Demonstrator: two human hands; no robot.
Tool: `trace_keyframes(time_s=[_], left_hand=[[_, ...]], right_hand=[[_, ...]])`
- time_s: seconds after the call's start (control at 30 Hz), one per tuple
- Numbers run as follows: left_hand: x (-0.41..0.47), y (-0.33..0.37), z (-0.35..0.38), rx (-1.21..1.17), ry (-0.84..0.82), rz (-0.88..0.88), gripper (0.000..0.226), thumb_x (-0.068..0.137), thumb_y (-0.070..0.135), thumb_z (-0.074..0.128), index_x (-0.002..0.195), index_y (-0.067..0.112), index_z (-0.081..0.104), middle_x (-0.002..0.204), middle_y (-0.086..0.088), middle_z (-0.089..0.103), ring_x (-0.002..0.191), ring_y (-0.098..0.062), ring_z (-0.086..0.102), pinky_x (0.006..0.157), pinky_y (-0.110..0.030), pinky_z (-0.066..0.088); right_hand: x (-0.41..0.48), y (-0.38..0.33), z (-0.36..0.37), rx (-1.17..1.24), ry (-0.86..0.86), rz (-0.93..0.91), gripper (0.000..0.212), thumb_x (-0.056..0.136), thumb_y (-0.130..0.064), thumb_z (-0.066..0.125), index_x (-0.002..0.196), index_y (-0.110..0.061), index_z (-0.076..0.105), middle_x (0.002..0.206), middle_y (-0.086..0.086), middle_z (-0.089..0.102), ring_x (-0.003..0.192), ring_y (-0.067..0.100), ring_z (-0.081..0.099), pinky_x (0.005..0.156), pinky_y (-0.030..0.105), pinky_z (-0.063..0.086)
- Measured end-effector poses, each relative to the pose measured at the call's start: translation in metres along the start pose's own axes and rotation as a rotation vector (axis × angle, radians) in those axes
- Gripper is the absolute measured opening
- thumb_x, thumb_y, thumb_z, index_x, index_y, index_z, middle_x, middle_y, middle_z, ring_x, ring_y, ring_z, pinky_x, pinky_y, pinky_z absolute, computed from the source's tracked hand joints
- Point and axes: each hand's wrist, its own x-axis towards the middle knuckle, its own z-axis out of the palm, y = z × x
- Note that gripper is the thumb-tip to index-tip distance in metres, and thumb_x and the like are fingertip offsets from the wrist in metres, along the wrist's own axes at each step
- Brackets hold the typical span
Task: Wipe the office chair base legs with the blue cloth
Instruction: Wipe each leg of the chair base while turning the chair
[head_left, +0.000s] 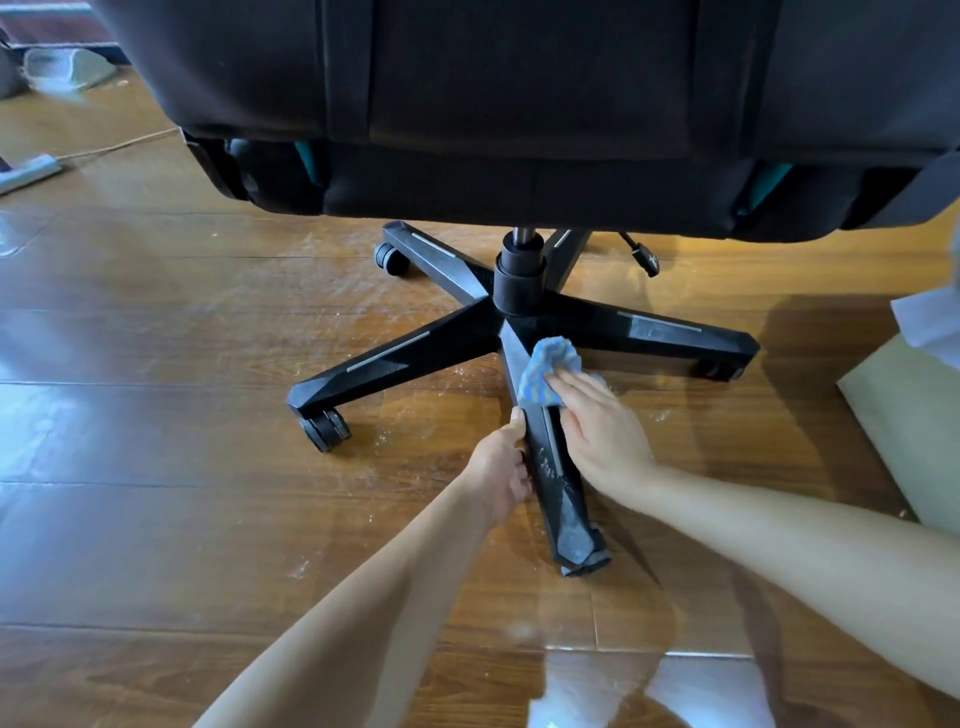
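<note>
— First entry, nearest?
— Near leg (563, 488) of the black office chair base (522, 323). It runs from the centre toward the camera, and its dusty grey tip sits closest on the wooden floor (156, 415). White specks lie on the boards around it.

— Hands on it?
— Left hand (501, 462): at the leg's left edge, about midway along. The thumb is on top and the fingers curl against the side, gripping the leg. Right hand (597, 426): over the leg's right side, just beyond the left hand. Its fingers are stretched flat, pressing down on the cloth.

— Location of the cloth?
— Blue cloth (545, 369): striped and bunched, on the near leg's far half, close to the centre and partly under the right fingertips.

— Next back?
— Centre column (519, 275): black and upright. Left leg (384, 358): twin caster (324, 428) at its tip. Right leg (660, 330): its caster is mostly hidden. Far-left leg (436, 254): small caster at its end. One more leg shows only partly, beside the column.

— Above?
— Seat (519, 104): black with teal trim, overhanging the far half of the base.

— Sundries?
— Pale board (909, 415) at the floor's right edge, with white paper (930, 317) just beyond it. Power strip (26, 171) with cord at the left edge. Pale slipper (62, 67) in the far-left corner.
</note>
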Motion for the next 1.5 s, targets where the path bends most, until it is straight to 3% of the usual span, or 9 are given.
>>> trace_keyframes(time_s=[0.27,0.47,0.67,0.83,1.0,1.2,1.27,1.4,1.5], left_hand=[[-0.008,0.004,0.004,0.009,0.018,-0.021,0.065,0.109,0.052,0.052,0.152,0.005,0.052,0.151,-0.017,0.06,0.139,-0.036,0.058,0.121,-0.054,0.043],[-0.01,0.006,0.005,0.009,0.018,-0.027,0.067,0.108,0.052,0.054,0.154,0.003,0.05,0.152,-0.017,0.059,0.138,-0.035,0.058,0.12,-0.052,0.044],[-0.012,0.006,0.004,0.016,0.004,-0.035,0.07,0.108,0.053,0.053,0.157,0.003,0.047,0.156,-0.018,0.055,0.143,-0.034,0.054,0.124,-0.052,0.04],[-0.014,0.007,0.006,0.05,0.027,-0.036,0.073,0.108,0.055,0.052,0.157,0.002,0.046,0.157,-0.017,0.056,0.144,-0.033,0.054,0.125,-0.05,0.038],[-0.019,0.007,0.005,0.039,-0.006,0.001,0.061,0.11,0.052,0.049,0.149,0.006,0.056,0.144,-0.013,0.066,0.132,-0.029,0.064,0.119,-0.048,0.047],[-0.019,0.006,0.003,0.031,-0.025,0.011,0.067,0.108,0.054,0.051,0.156,0.006,0.049,0.154,-0.012,0.058,0.141,-0.029,0.057,0.122,-0.047,0.042],[-0.018,0.004,0.004,0.021,-0.01,0.011,0.072,0.106,0.056,0.054,0.157,0.005,0.047,0.155,-0.013,0.057,0.142,-0.03,0.056,0.123,-0.048,0.041],[-0.016,0.004,0.003,0.034,-0.015,0.012,0.071,0.107,0.056,0.052,0.155,0.005,0.049,0.151,-0.015,0.06,0.138,-0.033,0.059,0.121,-0.05,0.044],[-0.015,-0.001,0.0,-0.003,-0.028,0.021,0.068,0.108,0.052,0.054,0.156,0.004,0.048,0.154,-0.015,0.058,0.142,-0.032,0.056,0.123,-0.05,0.041]], right_hand=[[0.082,-0.014,-0.005,-0.123,-0.051,0.039,0.05,0.108,-0.017,0.038,0.158,-0.016,0.039,0.167,0.0,0.032,0.155,0.019,0.025,0.125,0.038,0.027],[0.066,-0.019,-0.006,-0.301,-0.109,-0.125,0.05,0.105,-0.018,0.042,0.155,-0.012,0.043,0.162,0.001,0.041,0.152,0.015,0.029,0.12,0.035,0.036],[0.108,-0.05,-0.008,-0.268,-0.173,-0.068,0.048,0.1,-0.012,0.042,0.148,-0.013,0.048,0.159,0.003,0.043,0.147,0.022,0.033,0.113,0.047,0.042],[0.112,-0.05,-0.008,-0.231,-0.215,-0.099,0.061,0.102,-0.004,0.038,0.161,-0.019,0.033,0.17,-0.004,0.024,0.157,0.016,0.018,0.119,0.045,0.032],[0.078,-0.03,-0.009,-0.264,-0.14,-0.11,0.062,0.098,-0.004,0.046,0.158,-0.017,0.038,0.167,-0.002,0.033,0.155,0.014,0.025,0.119,0.038,0.037],[0.072,-0.008,-0.018,-0.273,-0.146,-0.16,0.068,0.094,0.003,0.044,0.159,-0.017,0.038,0.166,-0.003,0.036,0.154,0.013,0.026,0.123,0.037,0.032],[0.091,-0.018,-0.019,-0.265,-0.162,-0.133,0.067,0.093,0.002,0.046,0.157,-0.02,0.041,0.164,-0.006,0.038,0.153,0.014,0.027,0.12,0.041,0.036],[0.108,-0.034,-0.022,-0.357,-0.193,-0.112,0.054,0.09,-0.002,0.05,0.14,-0.023,0.05,0.141,-0.004,0.048,0.137,0.024,0.04,0.098,0.051,0.05],[0.095,-0.031,-0.02,-0.354,-0.191,-0.132,0.061,0.087,0.001,0.048,0.145,-0.021,0.048,0.146,-0.004,0.046,0.14,0.022,0.036,0.097,0.047,0.05]])
